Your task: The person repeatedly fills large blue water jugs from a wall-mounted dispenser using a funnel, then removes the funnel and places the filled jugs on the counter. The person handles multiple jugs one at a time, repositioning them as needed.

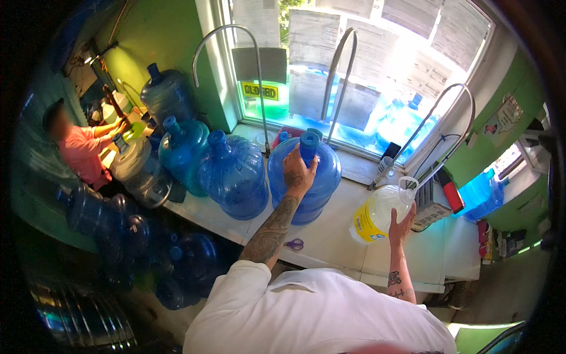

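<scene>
My left hand (300, 170) wraps around the neck of a blue plastic water jug (283, 161), which stands on the white tiled counter (329, 250) and has a blue cap (309, 140). On the right, my right hand (401, 225) is at the shoulder of a clear plastic bottle (384, 205), thumb and fingers apart around its side. That bottle has a yellow label and a white ring handle (407, 183). The end of a metal gooseneck spout (466, 115) meets the bottle's mouth. Whether water is running cannot be made out.
Left of my jug stand another blue jug (232, 177) and a teal jug (183, 150). Purple-handled scissors (295, 244) lie near the counter's front edge. Two more gooseneck spouts (261, 84) (342, 75) rise by the window. A person in pink (84, 150) works at far left, beyond several jugs.
</scene>
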A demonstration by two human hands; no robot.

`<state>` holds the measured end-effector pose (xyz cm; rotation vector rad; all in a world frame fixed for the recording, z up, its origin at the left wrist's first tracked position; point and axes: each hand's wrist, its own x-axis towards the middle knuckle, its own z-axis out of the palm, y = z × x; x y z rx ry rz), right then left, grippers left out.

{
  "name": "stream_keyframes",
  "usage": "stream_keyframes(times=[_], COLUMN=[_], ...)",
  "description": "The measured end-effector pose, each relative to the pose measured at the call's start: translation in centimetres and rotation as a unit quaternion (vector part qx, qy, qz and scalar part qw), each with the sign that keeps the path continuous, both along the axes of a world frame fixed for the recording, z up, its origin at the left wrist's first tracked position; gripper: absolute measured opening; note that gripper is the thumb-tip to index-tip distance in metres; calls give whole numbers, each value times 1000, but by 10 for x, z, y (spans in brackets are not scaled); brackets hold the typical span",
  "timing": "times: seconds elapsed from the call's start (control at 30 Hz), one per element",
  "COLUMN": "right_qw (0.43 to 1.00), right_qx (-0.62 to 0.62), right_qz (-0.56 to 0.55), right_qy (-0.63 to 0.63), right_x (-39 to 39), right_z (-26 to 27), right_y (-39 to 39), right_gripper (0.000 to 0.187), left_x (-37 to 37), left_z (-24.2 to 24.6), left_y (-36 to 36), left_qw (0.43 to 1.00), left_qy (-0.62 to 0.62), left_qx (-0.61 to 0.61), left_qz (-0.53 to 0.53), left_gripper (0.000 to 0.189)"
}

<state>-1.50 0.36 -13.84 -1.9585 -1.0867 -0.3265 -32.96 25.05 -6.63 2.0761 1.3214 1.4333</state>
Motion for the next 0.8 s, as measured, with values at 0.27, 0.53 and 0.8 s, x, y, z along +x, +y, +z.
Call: stream_keyframes(times=[0.27,0.53,0.8], right_qw=[1000,1000,999], right_qx=[13,13,23], right_qz=[-3,-13,-11], right_qy=[-4,-12,-22], right_x=[-4,-4,0], right_z=[2,2,-4], right_y=[-1,-1,1], right_gripper=[84,83,84], left_x=[1,0,1], left_z=[-2,-7,-8], left_y=[-1,2,3], left_qw=[999,998,996], left_qy=[23,32,51], left_qx=[34,45,48], left_qz=[33,35,56], left_gripper=[65,64,66])
